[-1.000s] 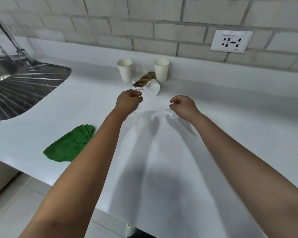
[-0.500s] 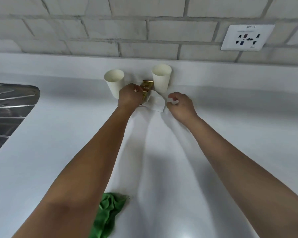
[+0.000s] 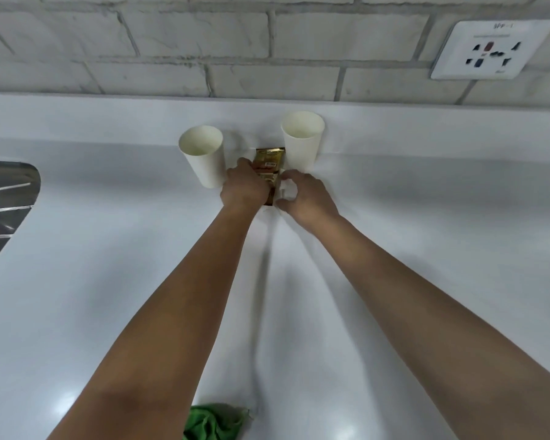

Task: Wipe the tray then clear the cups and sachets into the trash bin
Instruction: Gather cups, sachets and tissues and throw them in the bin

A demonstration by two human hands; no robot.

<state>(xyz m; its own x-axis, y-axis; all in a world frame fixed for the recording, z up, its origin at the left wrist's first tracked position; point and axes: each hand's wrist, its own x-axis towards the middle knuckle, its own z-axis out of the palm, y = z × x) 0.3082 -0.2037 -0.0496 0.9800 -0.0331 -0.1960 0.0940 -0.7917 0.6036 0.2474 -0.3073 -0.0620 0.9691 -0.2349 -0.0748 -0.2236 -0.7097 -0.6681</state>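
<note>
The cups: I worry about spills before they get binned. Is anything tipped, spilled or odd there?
No spill shows. Both cups stand upright, the sachet lying flat between them. A crumpled green cloth lies at the counter's near edge.

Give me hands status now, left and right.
Left hand: closed on the gold sachets.
Right hand: fingers curled on a white crumpled wrapper; firm grip cannot be told.

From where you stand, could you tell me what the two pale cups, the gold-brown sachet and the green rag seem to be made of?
The two pale cups look like matte paper: thin rolled rims, no gloss. The gold-brown sachet between them seems to be foil or glossy plastic film, as its printed face shines. The green rag looks like soft woven or microfibre cloth: it lies crumpled in loose folds with a dull surface.
</note>
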